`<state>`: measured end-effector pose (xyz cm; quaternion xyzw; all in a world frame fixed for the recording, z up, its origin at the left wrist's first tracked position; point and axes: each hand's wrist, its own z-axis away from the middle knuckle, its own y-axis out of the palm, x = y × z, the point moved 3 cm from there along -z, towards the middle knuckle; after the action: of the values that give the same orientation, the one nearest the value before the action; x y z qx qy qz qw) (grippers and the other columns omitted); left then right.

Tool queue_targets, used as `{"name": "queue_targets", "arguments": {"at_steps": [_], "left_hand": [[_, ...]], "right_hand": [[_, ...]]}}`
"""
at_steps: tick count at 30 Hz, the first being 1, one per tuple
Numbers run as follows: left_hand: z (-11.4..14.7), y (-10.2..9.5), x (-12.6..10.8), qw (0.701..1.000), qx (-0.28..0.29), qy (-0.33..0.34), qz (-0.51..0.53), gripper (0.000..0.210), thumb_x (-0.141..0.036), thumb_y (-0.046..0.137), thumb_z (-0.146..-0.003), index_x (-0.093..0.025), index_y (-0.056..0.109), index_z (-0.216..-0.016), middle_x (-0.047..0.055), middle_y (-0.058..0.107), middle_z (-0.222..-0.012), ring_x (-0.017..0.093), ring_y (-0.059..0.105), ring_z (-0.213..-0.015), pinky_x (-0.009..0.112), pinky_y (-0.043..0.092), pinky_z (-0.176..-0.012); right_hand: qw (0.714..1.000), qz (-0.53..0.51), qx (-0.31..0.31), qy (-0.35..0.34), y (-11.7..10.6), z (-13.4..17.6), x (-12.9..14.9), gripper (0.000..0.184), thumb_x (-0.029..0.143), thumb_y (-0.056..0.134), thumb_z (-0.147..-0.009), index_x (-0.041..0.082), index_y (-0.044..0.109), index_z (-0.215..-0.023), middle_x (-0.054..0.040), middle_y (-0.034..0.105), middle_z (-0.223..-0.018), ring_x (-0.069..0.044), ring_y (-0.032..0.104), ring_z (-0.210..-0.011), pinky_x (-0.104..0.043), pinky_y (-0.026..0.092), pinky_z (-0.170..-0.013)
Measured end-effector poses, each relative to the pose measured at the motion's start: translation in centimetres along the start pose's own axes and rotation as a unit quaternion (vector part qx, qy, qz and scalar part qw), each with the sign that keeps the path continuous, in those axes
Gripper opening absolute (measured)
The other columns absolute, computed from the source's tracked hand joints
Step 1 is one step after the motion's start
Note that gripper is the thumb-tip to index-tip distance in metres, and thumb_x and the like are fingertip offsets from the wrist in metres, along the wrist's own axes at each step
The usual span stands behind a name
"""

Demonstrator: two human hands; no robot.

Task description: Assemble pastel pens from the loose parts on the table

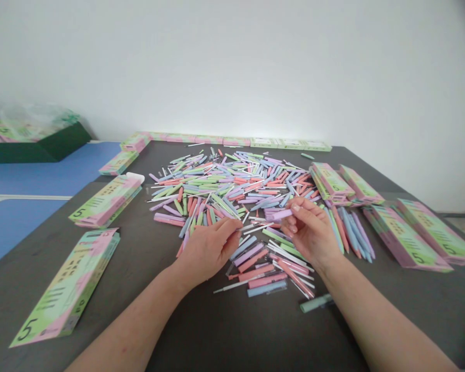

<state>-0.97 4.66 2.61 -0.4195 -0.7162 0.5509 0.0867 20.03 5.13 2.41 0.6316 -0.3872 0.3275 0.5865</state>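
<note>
My left hand (pixel 213 248) is closed in a pinch at the near side of a heap of pen parts (pixel 217 181). A thin white pen refill (pixel 258 227) extends rightward from its fingertips. To the right, my right hand (pixel 312 230) grips a short purple pen barrel (pixel 282 214) between thumb and fingers, its end pointing toward my left hand. Below and between the hands lie loose barrels, such as a blue one (pixel 266 288), with white refills and clear parts. Beside my right hand, several pens (pixel 354 232) lie side by side.
Green-and-pink boxes line the dark table (pixel 139 268): one near left (pixel 67 287), another behind it (pixel 108 200), stacks at right (pixel 411 237), and a row at the back (pixel 209 139). A green pen part (pixel 315 303) lies near my right forearm. A dark green bin (pixel 39 144) stands far left.
</note>
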Motion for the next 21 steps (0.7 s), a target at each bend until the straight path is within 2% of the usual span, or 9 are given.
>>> {"name": "queue_targets", "arguments": {"at_steps": [3,6,8,10,13,16,21], "left_hand": [[0.1,0.0,0.0,1.000,0.001,-0.007,0.009,0.019,-0.022,0.040,-0.097,-0.018,0.056,-0.106,0.004,0.070,-0.093,0.016,0.065,-0.074,0.026,0.042,-0.062],[0.1,0.1,0.0,1.000,-0.002,-0.008,0.009,0.018,-0.022,0.040,-0.097,-0.018,0.056,-0.106,0.004,0.070,-0.093,0.016,0.065,-0.072,0.026,0.041,-0.061],[0.1,0.0,0.0,1.000,-0.002,-0.005,0.001,0.018,-0.022,0.040,-0.097,-0.018,0.056,-0.105,0.004,0.071,-0.092,0.016,0.065,-0.072,0.026,0.040,-0.061],[0.0,0.0,-0.1,1.000,0.001,-0.004,-0.007,0.019,-0.023,0.040,-0.097,-0.019,0.056,-0.106,0.003,0.071,-0.093,0.016,0.065,-0.072,0.027,0.040,-0.060],[0.0,0.1,-0.1,1.000,0.006,-0.006,-0.012,0.019,-0.023,0.040,-0.098,-0.019,0.056,-0.107,0.004,0.071,-0.094,0.016,0.066,-0.075,0.027,0.041,-0.062],[0.0,0.1,-0.1,1.000,0.004,-0.004,-0.019,0.019,-0.023,0.040,-0.097,-0.019,0.056,-0.107,0.004,0.072,-0.093,0.017,0.066,-0.074,0.027,0.041,-0.062],[0.0,0.2,-0.2,1.000,0.005,0.008,-0.023,0.018,-0.022,0.041,-0.097,-0.018,0.057,-0.105,0.004,0.071,-0.092,0.016,0.066,-0.073,0.026,0.040,-0.061]], "right_hand": [[0.998,-0.049,0.002,0.045,0.0,-0.3,0.3,0.014,0.023,0.073,-0.071,0.018,0.059,-0.069,0.0054,0.042,-0.050,-0.006,0.033,-0.043,-0.016,0.026,-0.037],[0.989,-0.091,0.019,0.111,0.2,-0.4,0.3,0.016,0.021,0.071,-0.067,0.017,0.056,-0.066,0.0052,0.041,-0.053,-0.004,0.027,-0.042,-0.014,0.013,-0.032],[0.984,-0.095,0.037,0.146,0.3,-0.3,-0.1,0.018,0.021,0.072,-0.067,0.017,0.054,-0.065,0.0051,0.043,-0.055,-0.003,0.021,-0.040,-0.014,0.006,-0.030],[0.985,-0.069,0.049,0.152,0.4,-0.1,-0.5,0.019,0.023,0.073,-0.070,0.016,0.056,-0.065,0.0058,0.045,-0.055,-0.002,0.017,-0.039,-0.014,0.006,-0.030],[0.992,0.017,0.063,0.112,0.5,0.3,-1.2,0.013,0.025,0.075,-0.074,0.017,0.067,-0.080,0.0063,0.048,-0.056,0.000,0.021,-0.037,-0.015,0.011,-0.032],[0.988,0.123,0.079,0.041,0.8,0.9,-1.3,0.020,0.025,0.075,-0.076,0.020,0.072,-0.095,0.0046,0.055,-0.061,-0.001,0.031,-0.035,-0.017,0.016,-0.033],[0.957,0.279,0.057,-0.054,1.5,1.5,-0.8,0.014,0.023,0.075,-0.075,0.020,0.078,-0.088,-0.0013,0.065,-0.067,-0.005,0.039,-0.040,-0.020,0.023,-0.034]]}}
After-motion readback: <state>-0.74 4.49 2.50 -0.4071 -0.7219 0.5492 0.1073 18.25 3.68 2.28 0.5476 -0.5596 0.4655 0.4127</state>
